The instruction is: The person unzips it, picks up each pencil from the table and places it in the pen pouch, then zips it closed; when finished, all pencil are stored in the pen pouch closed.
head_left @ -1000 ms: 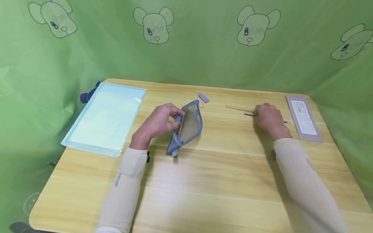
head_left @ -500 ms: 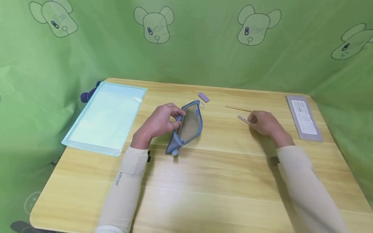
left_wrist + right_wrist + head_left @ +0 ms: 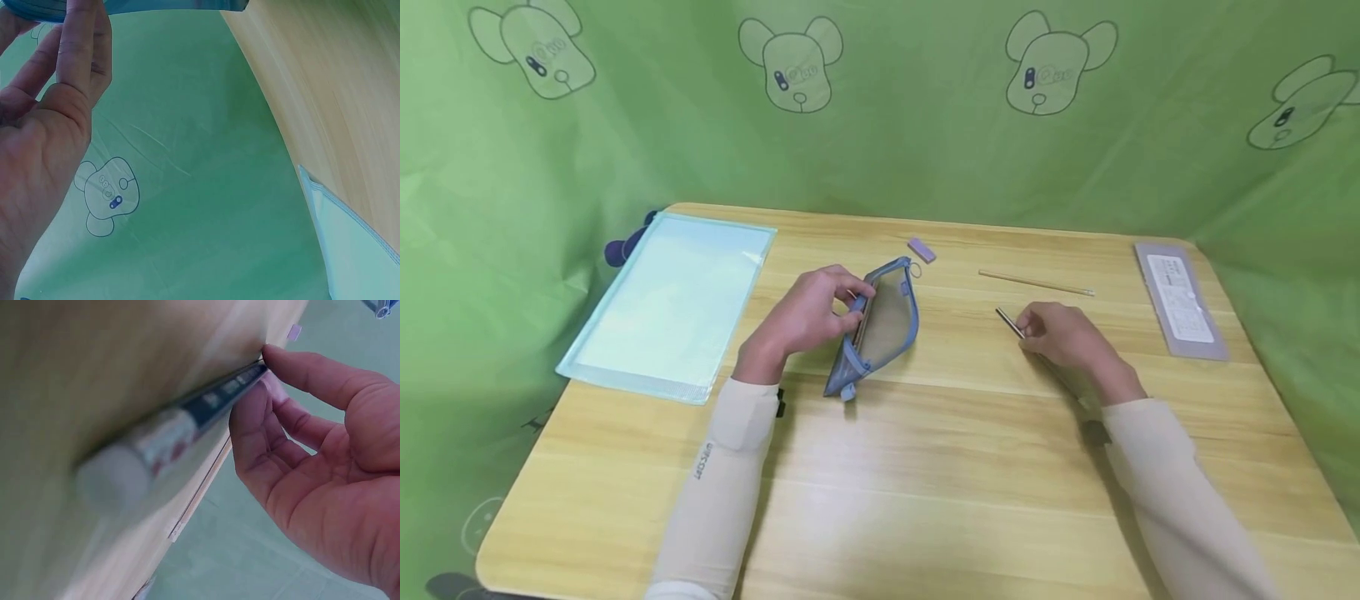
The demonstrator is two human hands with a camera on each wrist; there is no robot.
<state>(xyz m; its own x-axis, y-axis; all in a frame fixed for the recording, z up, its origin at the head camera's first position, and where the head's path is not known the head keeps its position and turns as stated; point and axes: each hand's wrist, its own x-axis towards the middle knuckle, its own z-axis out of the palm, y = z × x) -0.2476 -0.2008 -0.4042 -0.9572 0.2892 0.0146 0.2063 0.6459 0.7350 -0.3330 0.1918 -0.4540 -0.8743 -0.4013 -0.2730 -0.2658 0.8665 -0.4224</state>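
Note:
My left hand (image 3: 808, 312) grips the near-left side of a blue, see-through zip pencil pouch (image 3: 895, 329), its mouth spread wide. Inside lie slender pencil-like things (image 3: 862, 327), partly covered by my fingers. In the left wrist view only the pouch's blue edge (image 3: 175, 5) shows above my fingers. To the right, my right hand (image 3: 1067, 340) pinches a dark pencil (image 3: 1010, 322) between thumb and fingertips, one end pointing toward the pouch. Up close in the right wrist view, that pencil has light lettering, a metal band and a white eraser end (image 3: 115, 478).
A plain wooden pencil (image 3: 1037, 283) lies beyond my right hand. A purple eraser (image 3: 922, 250) sits behind the pouch. At the left is a pale blue zip document bag (image 3: 670, 304); at the right, a flat purple-grey packet (image 3: 1182, 302) with a white label. Green curtain (image 3: 917, 167) surrounds the table.
My right hand has picked up the dark pencil and drawn it nearer and slightly left, uncovering the rest of the wooden pencil. The left hand and pouch have stayed put.

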